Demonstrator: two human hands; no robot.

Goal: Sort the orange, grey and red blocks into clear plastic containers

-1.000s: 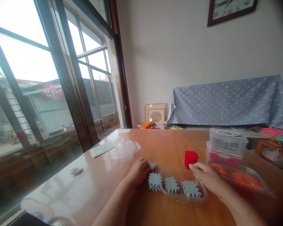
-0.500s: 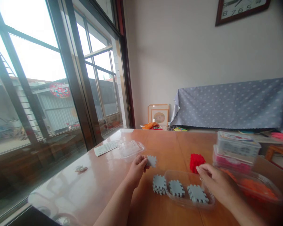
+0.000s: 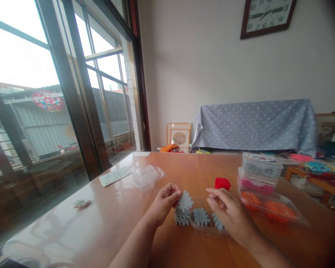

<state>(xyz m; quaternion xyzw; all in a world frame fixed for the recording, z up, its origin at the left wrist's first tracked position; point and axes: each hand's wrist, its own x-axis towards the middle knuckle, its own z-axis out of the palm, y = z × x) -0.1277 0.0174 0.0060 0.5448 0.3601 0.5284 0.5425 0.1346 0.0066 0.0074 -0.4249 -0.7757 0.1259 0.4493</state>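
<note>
My left hand [image 3: 169, 199] pinches a grey square tile with toothed edges [image 3: 185, 201] between thumb and fingertips, tilted up over the table. Just beneath it stands a stack of similar grey tiles [image 3: 182, 217]. My right hand [image 3: 226, 208] is open, with its fingers stretched out to the left and nothing visible in them. It reaches over a clear plastic tray [image 3: 202, 230], which holds more grey tiles [image 3: 201, 217]; the right-hand pile there is partly covered by my hand. Behind my right fingers sits a stack of red toothed tiles [image 3: 222, 183], its lower part hidden.
At right, a clear container with orange pieces [image 3: 279, 210] lies before stacked plastic boxes [image 3: 261, 173]. To the left are a clear lid [image 3: 147, 175], a printed sheet [image 3: 115, 175] and a small wrapped item [image 3: 82, 203]. A window [image 3: 72, 93] borders the table's left side.
My right hand has moved away from the red stack, leftward toward my left hand. The left hand has brought its grey tile over the grey stack. The view has turned slightly right.
</note>
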